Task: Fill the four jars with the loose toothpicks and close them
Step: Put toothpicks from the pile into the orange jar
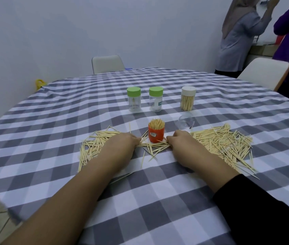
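Orange jar [156, 134], full and uncapped, sits between both hands. Left hand [122, 141] and right hand [180, 138] each pinch loose toothpicks [150, 147] on the table [140, 200], fingers curled.

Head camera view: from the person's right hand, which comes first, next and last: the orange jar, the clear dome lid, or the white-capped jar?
From the right hand:
1. orange jar, just to its left, open and packed with toothpicks.
2. clear dome lid, just beyond the hand, lying on the cloth.
3. white-capped jar, farther back, closed and full.
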`<state>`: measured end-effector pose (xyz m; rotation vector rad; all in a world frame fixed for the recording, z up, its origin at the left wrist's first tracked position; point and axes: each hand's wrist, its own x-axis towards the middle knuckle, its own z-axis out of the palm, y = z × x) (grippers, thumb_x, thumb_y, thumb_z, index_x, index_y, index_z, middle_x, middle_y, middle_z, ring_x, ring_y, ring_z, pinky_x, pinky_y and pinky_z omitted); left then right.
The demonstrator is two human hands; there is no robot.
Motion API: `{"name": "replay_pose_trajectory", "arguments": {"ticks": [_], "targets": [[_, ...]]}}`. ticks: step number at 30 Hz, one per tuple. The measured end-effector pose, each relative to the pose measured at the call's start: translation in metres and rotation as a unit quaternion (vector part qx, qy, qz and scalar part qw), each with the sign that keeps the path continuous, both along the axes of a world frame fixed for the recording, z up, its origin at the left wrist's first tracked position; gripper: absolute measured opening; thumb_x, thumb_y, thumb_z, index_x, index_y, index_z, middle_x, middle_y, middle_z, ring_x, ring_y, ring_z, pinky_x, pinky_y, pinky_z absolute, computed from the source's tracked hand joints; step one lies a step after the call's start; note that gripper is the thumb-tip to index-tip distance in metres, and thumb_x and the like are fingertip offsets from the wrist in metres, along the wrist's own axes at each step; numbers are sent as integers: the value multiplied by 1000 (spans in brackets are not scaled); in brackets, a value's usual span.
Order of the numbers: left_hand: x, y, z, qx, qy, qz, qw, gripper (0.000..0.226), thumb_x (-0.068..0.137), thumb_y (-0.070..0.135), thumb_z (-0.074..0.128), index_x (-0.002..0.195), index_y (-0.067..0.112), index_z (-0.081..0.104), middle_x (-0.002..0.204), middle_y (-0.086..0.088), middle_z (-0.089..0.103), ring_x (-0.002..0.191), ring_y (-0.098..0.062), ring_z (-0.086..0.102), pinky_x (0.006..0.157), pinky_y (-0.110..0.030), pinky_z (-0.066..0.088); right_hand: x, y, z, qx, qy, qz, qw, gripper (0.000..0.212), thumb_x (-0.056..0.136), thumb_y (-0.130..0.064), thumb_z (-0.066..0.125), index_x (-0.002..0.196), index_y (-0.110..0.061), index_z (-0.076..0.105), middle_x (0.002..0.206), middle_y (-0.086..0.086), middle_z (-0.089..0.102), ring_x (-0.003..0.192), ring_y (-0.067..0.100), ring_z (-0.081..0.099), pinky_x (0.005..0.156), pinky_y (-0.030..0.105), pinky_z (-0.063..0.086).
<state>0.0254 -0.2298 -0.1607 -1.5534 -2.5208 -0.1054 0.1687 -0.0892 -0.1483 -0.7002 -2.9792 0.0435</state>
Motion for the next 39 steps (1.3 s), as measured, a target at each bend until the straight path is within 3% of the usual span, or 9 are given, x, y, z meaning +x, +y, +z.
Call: {"name": "replay_pose_trajectory", "arguments": {"ticks": [5,8,12,16,24,28,33,36,39], "targets": [[17,-1,0,-16,-20,26,999,55,90,3,41,143,17,36,146,-2,41,130,-24,42,103,-37,40,4,-10,2,24,-18,-32,999,35,91,-1,42,124,-3,50,125,13,42,117,27,39,86,32,39],[17,1,0,-26,-9,38,999,51,89,5,42,138,20,43,133,-4,53,122,-25,49,96,-37,45,6,-14,4,42,-30,-46,998,33,89,2,44,121,-1,53,121,13,42,115,27,40,77,29,34],[19,1,6,-43,20,72,996,40,89,6,45,127,17,52,118,-7,59,113,-26,54,87,-35,46,9,-20,9,59,-24,-60,996,31,91,1,40,118,-1,55,119,13,47,114,28,44,80,31,39],[22,0,5,-25,24,71,997,37,93,7,42,129,12,47,123,-8,55,115,-26,52,88,-34,45,11,-23,7,68,-8,-62,996,29,91,1,41,115,-5,55,117,12,51,111,27,48,75,29,36],[18,-8,7,27,-39,71,996,41,89,0,42,129,10,51,124,-8,50,112,-28,52,91,-37,45,11,-17,2,107,26,-54,992,27,91,-2,38,112,-7,55,114,11,56,107,27,51,84,31,41],[17,-10,9,54,-63,63,995,49,91,1,41,137,18,49,133,-4,52,124,-22,46,98,-29,36,11,-10,-1,102,43,-58,992,25,90,-2,40,109,-8,55,111,9,56,105,26,52,81,31,41],[10,-9,13,135,-126,83,979,41,97,11,46,135,27,53,131,-2,59,117,-21,55,94,-26,41,7,0,5,-4,112,-99,989,22,92,-9,46,108,-14,62,104,8,62,95,26,56,74,33,45],[11,-9,20,242,-218,81,942,31,97,24,53,127,25,60,121,-1,66,100,-13,60,82,-21,42,8,4,17,-117,178,-88,973,22,95,-13,48,106,-19,67,101,4,66,92,22,58,77,32,48],[11,-2,29,325,-307,67,892,28,91,19,62,119,25,66,102,3,71,80,-6,60,72,-21,46,8,5,30,-218,277,-73,933,20,94,-17,55,108,-15,70,96,-1,68,90,14,58,79,27,44]]}}
